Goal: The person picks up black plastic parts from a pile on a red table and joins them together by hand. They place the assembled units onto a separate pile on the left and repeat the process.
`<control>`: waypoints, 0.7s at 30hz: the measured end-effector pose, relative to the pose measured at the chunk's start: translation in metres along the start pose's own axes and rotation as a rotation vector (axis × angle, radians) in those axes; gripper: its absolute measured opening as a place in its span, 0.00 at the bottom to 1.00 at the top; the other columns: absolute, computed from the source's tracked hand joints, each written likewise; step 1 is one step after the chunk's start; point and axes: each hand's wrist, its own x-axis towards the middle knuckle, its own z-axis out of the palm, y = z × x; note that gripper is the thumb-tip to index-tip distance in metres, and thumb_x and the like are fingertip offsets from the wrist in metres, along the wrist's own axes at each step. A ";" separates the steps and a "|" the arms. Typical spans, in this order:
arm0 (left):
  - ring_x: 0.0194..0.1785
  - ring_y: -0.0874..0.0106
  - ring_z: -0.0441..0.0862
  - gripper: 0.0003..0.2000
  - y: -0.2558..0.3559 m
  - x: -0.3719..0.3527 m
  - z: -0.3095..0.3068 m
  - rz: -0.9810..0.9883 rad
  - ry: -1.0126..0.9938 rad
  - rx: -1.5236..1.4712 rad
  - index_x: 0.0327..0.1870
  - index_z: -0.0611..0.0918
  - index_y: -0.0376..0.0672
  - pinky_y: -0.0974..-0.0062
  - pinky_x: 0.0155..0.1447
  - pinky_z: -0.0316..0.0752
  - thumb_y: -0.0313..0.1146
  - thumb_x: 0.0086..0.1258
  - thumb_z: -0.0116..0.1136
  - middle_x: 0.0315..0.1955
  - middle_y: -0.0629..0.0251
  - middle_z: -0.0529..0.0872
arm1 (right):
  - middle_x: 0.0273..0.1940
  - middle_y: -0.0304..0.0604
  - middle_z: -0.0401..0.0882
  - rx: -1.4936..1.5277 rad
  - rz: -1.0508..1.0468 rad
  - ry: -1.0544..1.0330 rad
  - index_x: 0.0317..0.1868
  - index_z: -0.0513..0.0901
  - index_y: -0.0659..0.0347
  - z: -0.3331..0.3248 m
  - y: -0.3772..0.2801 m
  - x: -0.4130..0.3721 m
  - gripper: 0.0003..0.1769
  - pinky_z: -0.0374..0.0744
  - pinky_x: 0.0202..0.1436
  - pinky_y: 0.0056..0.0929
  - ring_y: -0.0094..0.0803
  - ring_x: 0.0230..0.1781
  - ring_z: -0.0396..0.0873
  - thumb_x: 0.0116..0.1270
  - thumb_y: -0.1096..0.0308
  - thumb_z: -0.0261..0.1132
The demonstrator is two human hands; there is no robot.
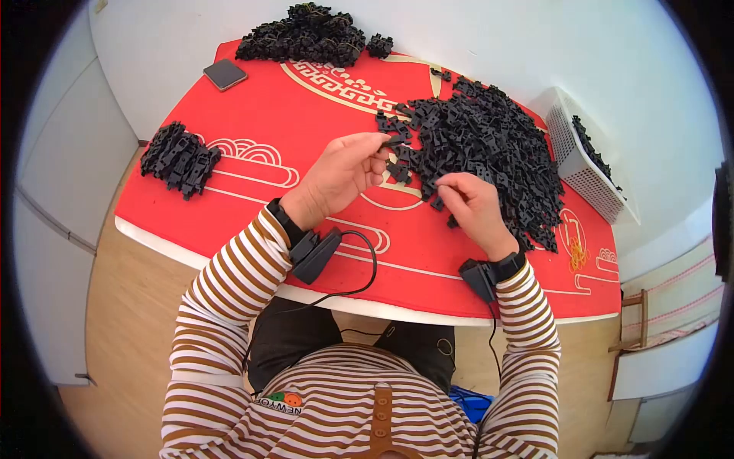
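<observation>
My left hand (344, 174) is closed, with a small black plastic piece (394, 142) pinched between thumb and forefinger. It hovers at the left edge of a big loose heap of black plastic pieces (482, 130). At the heap's lower left edge is my right hand (475, 213), thumb and fingers drawn together; I cannot tell what is between them. A few loose pieces (397, 171) lie between the two hands. Both wrists carry black strapped devices, and a cable runs from each.
Black pieces are lined up in a bundle (180, 159) on the red tablecloth (252, 191) at left. Bundled pieces (306, 37) are piled at the back, near a dark flat square object (225, 74). At right stand a white basket (585, 168) and yellow rubber bands (578, 254).
</observation>
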 end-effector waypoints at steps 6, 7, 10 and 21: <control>0.34 0.77 0.80 0.11 -0.013 0.003 -0.006 0.002 0.093 0.065 0.50 0.76 0.32 0.80 0.41 0.79 0.20 0.67 0.50 0.36 0.63 0.82 | 0.34 0.49 0.79 -0.408 -0.177 -0.208 0.37 0.79 0.64 0.033 -0.019 0.052 0.11 0.78 0.39 0.38 0.47 0.36 0.79 0.52 0.71 0.66; 0.34 0.76 0.80 0.12 -0.015 0.004 -0.007 0.015 0.101 0.068 0.50 0.76 0.32 0.79 0.41 0.80 0.19 0.67 0.50 0.36 0.63 0.82 | 0.34 0.49 0.78 -0.533 -0.200 -0.222 0.37 0.79 0.63 0.040 -0.016 0.058 0.12 0.78 0.40 0.39 0.47 0.37 0.79 0.52 0.70 0.67; 0.35 0.75 0.81 0.12 -0.014 0.004 -0.008 0.043 0.129 0.061 0.50 0.76 0.32 0.79 0.42 0.80 0.19 0.66 0.50 0.37 0.62 0.82 | 0.36 0.49 0.77 -0.558 -0.127 -0.316 0.37 0.79 0.61 0.053 -0.010 0.065 0.13 0.78 0.41 0.41 0.48 0.39 0.78 0.50 0.68 0.68; 0.41 0.77 0.80 0.06 -0.014 -0.003 0.009 -0.085 0.174 0.128 0.45 0.75 0.39 0.80 0.45 0.76 0.24 0.69 0.50 0.36 0.65 0.81 | 0.35 0.40 0.79 0.642 0.387 -0.027 0.39 0.72 0.62 0.016 0.004 0.021 0.02 0.76 0.33 0.21 0.24 0.33 0.79 0.67 0.74 0.56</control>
